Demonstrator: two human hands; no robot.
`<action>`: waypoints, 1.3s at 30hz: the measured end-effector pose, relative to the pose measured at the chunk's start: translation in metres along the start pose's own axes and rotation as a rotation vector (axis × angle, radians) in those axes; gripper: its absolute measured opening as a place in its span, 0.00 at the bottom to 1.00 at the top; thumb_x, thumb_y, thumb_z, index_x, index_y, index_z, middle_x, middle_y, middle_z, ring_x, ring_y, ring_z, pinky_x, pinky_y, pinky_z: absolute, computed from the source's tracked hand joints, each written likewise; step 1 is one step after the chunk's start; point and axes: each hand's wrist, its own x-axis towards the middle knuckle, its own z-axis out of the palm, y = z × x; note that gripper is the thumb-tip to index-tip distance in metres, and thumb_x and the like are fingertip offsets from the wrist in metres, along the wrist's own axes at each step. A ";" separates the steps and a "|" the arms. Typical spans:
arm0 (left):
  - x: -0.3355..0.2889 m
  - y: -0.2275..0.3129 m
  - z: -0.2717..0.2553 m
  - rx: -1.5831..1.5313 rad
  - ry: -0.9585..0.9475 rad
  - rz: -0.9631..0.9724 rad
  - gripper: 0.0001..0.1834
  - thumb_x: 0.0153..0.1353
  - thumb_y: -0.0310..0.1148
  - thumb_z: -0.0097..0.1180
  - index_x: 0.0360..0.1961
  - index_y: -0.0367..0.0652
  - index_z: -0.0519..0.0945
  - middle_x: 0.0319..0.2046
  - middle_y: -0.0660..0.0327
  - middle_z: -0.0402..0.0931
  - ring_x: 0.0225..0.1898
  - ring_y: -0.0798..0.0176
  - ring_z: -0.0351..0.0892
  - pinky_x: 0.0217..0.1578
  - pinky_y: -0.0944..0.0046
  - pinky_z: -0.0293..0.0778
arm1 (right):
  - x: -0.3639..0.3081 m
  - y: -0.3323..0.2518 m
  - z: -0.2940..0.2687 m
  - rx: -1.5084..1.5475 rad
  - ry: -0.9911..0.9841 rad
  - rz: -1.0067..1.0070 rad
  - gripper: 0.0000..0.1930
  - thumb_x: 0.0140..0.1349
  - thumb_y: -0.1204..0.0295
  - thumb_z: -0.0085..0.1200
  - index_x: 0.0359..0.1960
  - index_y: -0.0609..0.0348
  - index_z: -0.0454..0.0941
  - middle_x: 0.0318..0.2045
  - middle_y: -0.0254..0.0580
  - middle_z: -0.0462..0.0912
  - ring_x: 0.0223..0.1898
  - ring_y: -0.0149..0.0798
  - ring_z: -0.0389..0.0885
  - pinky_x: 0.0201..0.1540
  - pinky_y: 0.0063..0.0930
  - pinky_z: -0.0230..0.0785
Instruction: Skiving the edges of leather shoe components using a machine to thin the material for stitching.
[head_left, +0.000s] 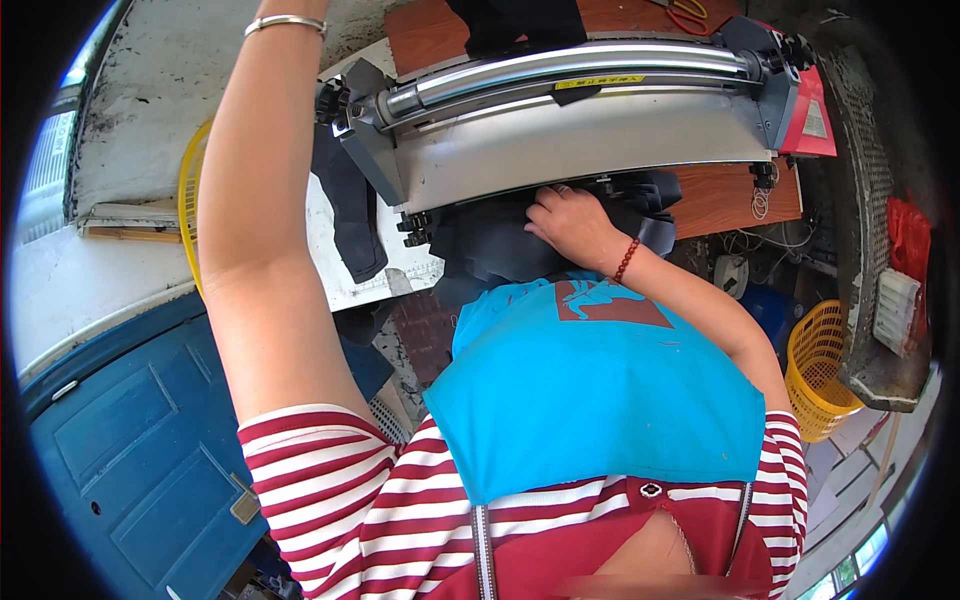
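Observation:
My right hand [575, 228] lies on a pile of dark cloth [485, 245] just below the front edge of a machine with a long metal roller [570, 75]. Its fingers curl over the cloth, and their tips are partly tucked out of sight. Stretched far forward on the left, my left arm [262, 190] passes the machine's left end, and the hand itself is cut off by the top edge. Dark cloth [520, 22] also lies behind the roller. Another dark cut piece [350, 215] rests on a white board [400, 280] at the machine's left.
Orange-handled scissors [688, 14] lie at the far right on the reddish-brown tabletop [735, 200]. A yellow basket [822, 370] stands low on the right, near loose cables [770, 240]. Left are a yellow rim [188, 200] and a blue cabinet [150, 440]. A blue apron [600, 400] covers my front.

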 end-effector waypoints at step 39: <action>-0.052 -0.134 0.101 0.742 -0.562 0.173 0.13 0.59 0.35 0.56 0.31 0.40 0.90 0.34 0.43 0.85 0.39 0.42 0.84 0.45 0.51 0.78 | 0.031 0.058 -0.085 0.820 0.282 0.755 0.09 0.68 0.74 0.57 0.47 0.63 0.79 0.33 0.48 0.86 0.34 0.36 0.85 0.38 0.29 0.75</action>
